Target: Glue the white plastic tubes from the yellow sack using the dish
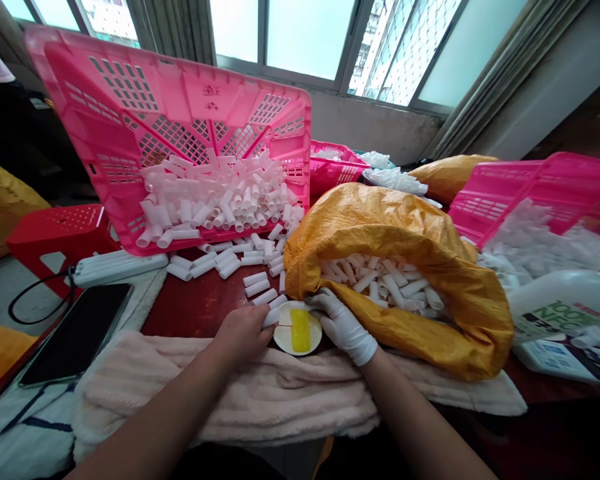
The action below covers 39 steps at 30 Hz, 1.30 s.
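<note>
White-gloved right hand (343, 327) and bare left hand (243, 333) hold a white plastic tube (271, 319) in a narrow grip just above a yellow sponge (301, 330) on a small white dish (280, 340).

Matt white plastic tubes (220, 200) fill a glossy pink plastic crate (180, 93) and a coarse woven orange sack (395, 227) with a slight sheen, and lie scattered on a polished dark red tabletop (195, 307). A soft white cloth glove (343, 327) covers the right hand (343, 327), near a smooth white dish (285, 340) bearing a matt yellow pad (301, 331), while a ribbed pale pink terry towel (230, 400) lies across the near edge.
</note>
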### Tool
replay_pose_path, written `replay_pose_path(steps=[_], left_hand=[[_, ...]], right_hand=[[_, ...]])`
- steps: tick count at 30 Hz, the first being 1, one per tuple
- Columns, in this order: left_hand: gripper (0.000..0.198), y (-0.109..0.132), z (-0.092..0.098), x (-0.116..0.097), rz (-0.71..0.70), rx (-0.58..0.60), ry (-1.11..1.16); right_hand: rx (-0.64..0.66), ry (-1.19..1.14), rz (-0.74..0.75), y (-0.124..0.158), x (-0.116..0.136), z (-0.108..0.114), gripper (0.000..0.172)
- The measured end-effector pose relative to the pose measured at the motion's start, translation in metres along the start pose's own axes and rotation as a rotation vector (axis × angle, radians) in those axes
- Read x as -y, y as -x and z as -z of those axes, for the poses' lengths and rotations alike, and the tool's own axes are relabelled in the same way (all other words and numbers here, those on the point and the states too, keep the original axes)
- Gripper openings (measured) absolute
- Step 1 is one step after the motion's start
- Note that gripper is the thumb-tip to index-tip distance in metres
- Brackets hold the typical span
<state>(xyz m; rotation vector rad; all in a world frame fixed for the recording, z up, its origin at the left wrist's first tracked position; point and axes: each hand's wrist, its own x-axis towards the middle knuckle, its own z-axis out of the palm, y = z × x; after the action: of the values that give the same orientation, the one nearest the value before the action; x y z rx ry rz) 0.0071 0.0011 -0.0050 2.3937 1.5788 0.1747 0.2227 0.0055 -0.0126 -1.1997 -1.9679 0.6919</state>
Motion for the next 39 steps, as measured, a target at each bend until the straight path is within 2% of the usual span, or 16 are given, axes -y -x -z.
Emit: replay_pose_path(steps=[6, 11, 16, 21, 24, 26, 28, 32, 35, 37, 39], left_hand=[[0.022, 0.0, 0.001, -0.001, 0.012, 0.007, 0.003], [0.022, 0.001, 0.004, -0.003, 0.03, 0.023, 0.011], [0.023, 0.002, 0.003, -0.002, 0.019, 0.019, 0.01], [0.023, 0.002, 0.003, -0.001, 0.03, 0.027, 0.02], [0.024, 0.003, 0.003, 0.0, 0.023, 0.026, 0.023], [0.025, 0.003, 0.003, 0.0, 0.025, 0.026, 0.024], [0.024, 0.003, 0.003, 0.0, 0.034, 0.029, 0.03], [0.023, 0.003, 0.004, 0.0, 0.04, 0.038, 0.063], [0.021, 0.005, 0.005, 0.001, -0.005, -0.053, 0.094], [0.019, 0.008, 0.006, 0.001, -0.039, -0.166, 0.09], [0.02, 0.01, 0.008, -0.001, -0.072, -0.24, 0.078]], right_hand=[[-0.052, -0.02, -0.085, 0.002, -0.003, 0.0, 0.017], [-0.001, -0.02, 0.041, 0.003, -0.004, 0.002, 0.014], [-0.032, 0.009, -0.061, 0.006, -0.004, 0.001, 0.02], [0.023, -0.001, 0.073, 0.006, -0.002, 0.003, 0.015], [-0.027, -0.01, -0.01, 0.008, -0.003, 0.003, 0.023], [-0.045, 0.024, -0.059, 0.009, -0.003, 0.002, 0.022], [-0.03, 0.071, -0.02, 0.009, 0.0, 0.002, 0.018], [-0.057, 0.163, 0.159, 0.01, 0.005, 0.003, 0.017], [-0.201, 0.068, 0.175, 0.014, 0.009, 0.004, 0.018], [-0.299, -0.116, 0.108, 0.016, 0.013, 0.004, 0.019], [-0.325, -0.309, -0.012, 0.017, 0.02, 0.003, 0.019]])
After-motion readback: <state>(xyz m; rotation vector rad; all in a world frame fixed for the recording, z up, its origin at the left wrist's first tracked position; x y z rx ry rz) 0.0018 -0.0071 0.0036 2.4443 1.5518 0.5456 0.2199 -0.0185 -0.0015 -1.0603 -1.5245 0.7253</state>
